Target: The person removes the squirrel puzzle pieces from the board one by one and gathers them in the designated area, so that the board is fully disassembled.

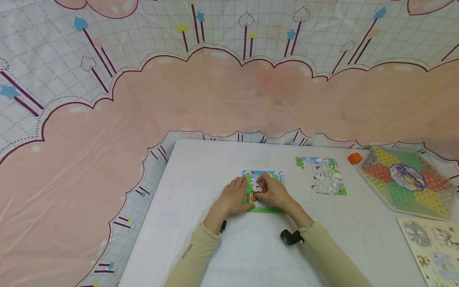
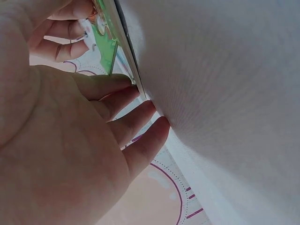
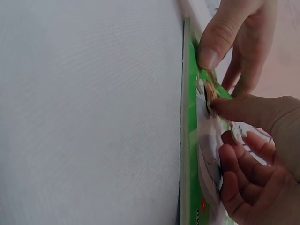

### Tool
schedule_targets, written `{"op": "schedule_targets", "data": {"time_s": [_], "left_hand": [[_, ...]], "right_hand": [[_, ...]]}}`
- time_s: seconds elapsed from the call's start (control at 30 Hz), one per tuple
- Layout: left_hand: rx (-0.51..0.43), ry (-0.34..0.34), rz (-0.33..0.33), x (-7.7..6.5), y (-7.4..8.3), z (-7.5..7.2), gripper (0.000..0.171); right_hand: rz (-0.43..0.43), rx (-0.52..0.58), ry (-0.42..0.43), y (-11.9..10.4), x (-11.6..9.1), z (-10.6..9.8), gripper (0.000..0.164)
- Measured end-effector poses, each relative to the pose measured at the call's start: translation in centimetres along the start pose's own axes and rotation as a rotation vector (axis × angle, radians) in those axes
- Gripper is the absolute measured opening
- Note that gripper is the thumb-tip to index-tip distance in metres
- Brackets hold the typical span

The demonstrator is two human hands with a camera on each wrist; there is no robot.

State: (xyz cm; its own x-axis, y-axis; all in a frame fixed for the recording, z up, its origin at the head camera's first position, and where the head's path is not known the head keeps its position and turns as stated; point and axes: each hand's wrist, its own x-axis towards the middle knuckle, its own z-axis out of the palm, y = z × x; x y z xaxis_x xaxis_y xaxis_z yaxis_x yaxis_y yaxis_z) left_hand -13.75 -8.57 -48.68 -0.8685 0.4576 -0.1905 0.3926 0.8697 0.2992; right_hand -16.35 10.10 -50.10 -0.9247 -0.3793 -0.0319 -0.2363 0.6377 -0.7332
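A jigsaw puzzle board [image 1: 265, 210] with a green border and a cartoon picture lies on the white table. My left hand [image 1: 233, 196] rests along its left side, fingers straight, with the thumb on the lower left corner. Over the board's middle, my right hand [image 1: 275, 192] pinches a puzzle piece [image 3: 236, 133] between thumb and fingers. That piece stands tilted up from the board, its green part [image 2: 105, 49] showing in the left wrist view. The right fingers hide part of the picture beneath.
Several joined puzzle pieces [image 1: 324, 177] lie right of the board. Beyond them are an orange block [image 1: 354, 158] and a hexagonal checkers box [image 1: 380, 195]. A wooden animal puzzle board [image 1: 432, 249] sits at the lower right. A patterned cloth [image 1: 215, 95] hangs behind the table.
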Motion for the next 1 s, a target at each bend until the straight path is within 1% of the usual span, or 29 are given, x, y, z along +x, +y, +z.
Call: {"op": "schedule_targets", "data": {"time_s": [0.13, 0.23, 0.5, 0.73, 1.0], "left_hand": [[0.002, -0.001, 0.001, 0.0, 0.1, -0.1, 0.092], [0.008, -0.006, 0.000, 0.1, 0.1, -0.2, 0.092], [0.016, -0.017, -0.012, 0.1, 0.1, -0.2, 0.092], [0.013, -0.020, -0.010, 0.1, 0.1, -0.1, 0.091], [0.002, -0.021, -0.012, 0.2, 0.0, 0.1, 0.092]], "right_hand": [[-0.016, 0.119, -0.002, 0.3, -0.1, -0.1, 0.035], [-0.041, 0.181, 0.001, 0.5, -0.2, -0.3, 0.032], [-0.107, 0.196, 0.057, 1.2, -0.6, -1.1, 0.022], [-0.072, 0.221, 0.121, 1.9, -1.0, -2.4, 0.020], [0.002, 0.185, 0.209, 4.0, -1.6, -5.0, 0.022]]}}
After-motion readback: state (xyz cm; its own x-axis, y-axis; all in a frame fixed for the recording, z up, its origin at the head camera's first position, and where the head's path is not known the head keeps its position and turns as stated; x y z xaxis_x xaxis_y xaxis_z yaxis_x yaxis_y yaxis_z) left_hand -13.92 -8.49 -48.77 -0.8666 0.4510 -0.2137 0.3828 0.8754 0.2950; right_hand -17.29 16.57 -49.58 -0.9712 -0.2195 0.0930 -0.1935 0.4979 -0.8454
